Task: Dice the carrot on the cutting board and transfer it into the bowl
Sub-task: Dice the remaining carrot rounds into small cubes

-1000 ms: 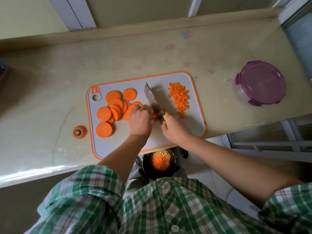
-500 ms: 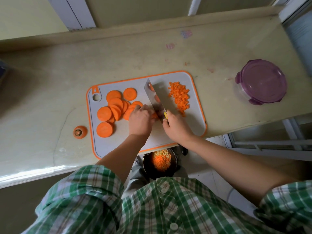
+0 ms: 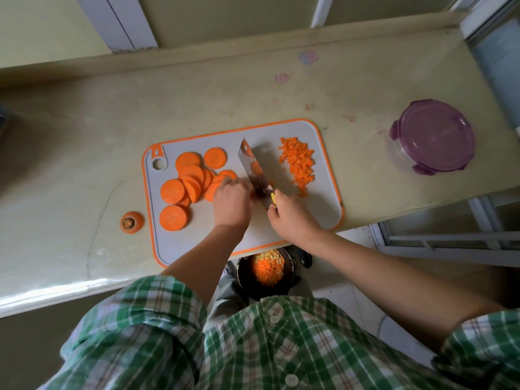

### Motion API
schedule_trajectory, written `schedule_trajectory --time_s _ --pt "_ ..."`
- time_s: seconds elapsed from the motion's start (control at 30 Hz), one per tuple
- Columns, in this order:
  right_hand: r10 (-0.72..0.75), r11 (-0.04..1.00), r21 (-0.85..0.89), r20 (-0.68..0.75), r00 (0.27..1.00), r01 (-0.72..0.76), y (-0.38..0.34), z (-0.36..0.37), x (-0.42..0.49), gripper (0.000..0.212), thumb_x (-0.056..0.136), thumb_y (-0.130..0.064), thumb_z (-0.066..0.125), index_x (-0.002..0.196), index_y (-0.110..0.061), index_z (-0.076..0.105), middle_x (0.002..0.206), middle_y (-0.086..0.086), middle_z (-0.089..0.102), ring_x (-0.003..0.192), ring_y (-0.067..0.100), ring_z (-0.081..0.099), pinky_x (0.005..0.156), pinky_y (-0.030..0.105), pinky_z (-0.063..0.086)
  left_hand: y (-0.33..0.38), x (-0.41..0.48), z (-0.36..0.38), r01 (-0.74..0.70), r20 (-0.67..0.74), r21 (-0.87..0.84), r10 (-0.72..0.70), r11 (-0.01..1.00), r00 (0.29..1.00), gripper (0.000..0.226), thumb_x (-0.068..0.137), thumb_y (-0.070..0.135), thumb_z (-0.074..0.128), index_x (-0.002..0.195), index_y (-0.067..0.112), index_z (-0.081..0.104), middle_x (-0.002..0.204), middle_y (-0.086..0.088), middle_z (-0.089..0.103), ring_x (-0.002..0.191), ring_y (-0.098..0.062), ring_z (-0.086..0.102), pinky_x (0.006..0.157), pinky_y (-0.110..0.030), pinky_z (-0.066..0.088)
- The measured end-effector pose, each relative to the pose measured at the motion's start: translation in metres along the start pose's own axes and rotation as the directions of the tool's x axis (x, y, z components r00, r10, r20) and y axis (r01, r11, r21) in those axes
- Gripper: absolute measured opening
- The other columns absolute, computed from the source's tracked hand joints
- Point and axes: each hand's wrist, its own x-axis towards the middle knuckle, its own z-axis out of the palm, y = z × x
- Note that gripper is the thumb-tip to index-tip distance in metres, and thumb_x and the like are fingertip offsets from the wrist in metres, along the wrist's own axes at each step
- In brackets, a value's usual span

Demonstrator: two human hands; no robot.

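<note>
A grey cutting board (image 3: 197, 237) with an orange rim lies on the counter. Several round carrot slices (image 3: 180, 187) are piled on its left half. A heap of diced carrot (image 3: 299, 161) sits at its right. My left hand (image 3: 232, 202) has its fingers curled down on carrot pieces beside the blade; those pieces are mostly hidden. My right hand (image 3: 292, 218) grips the handle of a cleaver (image 3: 253, 168), whose blade points away from me, with a carrot piece stuck on it. A dark bowl (image 3: 267, 273) with diced carrot stands below the counter edge.
A carrot top end (image 3: 131, 222) lies on the counter left of the board. A round container with a purple lid (image 3: 433, 136) stands at the right. The counter's near edge runs under the board, whose front right corner overhangs it.
The cleaver blade has tilted and lifted slightly, now showing a carrot piece stuck to its side. Both hands stay at the same spot on the board.
</note>
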Motion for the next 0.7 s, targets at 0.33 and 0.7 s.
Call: schedule_trajectory --time_s 0.33,0.7 --pt "-0.001 0.999 0.036 -0.064 0.998 0.003 0.006 0.011 0.006 0.014 0.092 -0.01 0.043 0.1 -0.001 0.051 0.074 0.019 0.059 0.071 0.04 0.059 0.056 0.035 0.036 -0.003 0.003 -0.001 0.01 0.01 -0.027 -0.009 1.0 1.0 0.007 0.074 0.016 0.074 0.07 0.012 0.071 0.072 -0.006 0.065 0.083 -0.029 0.055 0.057 -0.032 0.035" --pt "0.152 0.889 0.424 0.083 0.985 -0.173 0.006 -0.008 0.009 0.011 0.096 -0.012 0.04 0.086 -0.011 0.039 0.055 0.009 0.052 0.032 0.012 0.047 0.034 0.023 0.038 -0.018 -0.002 -0.013 -0.02 -0.084 -0.079 0.013 0.997 0.996 0.025 0.071 0.024 0.081 0.085 0.01 0.067 0.083 -0.008 0.067 0.088 -0.033 0.052 0.075 -0.039 0.042"
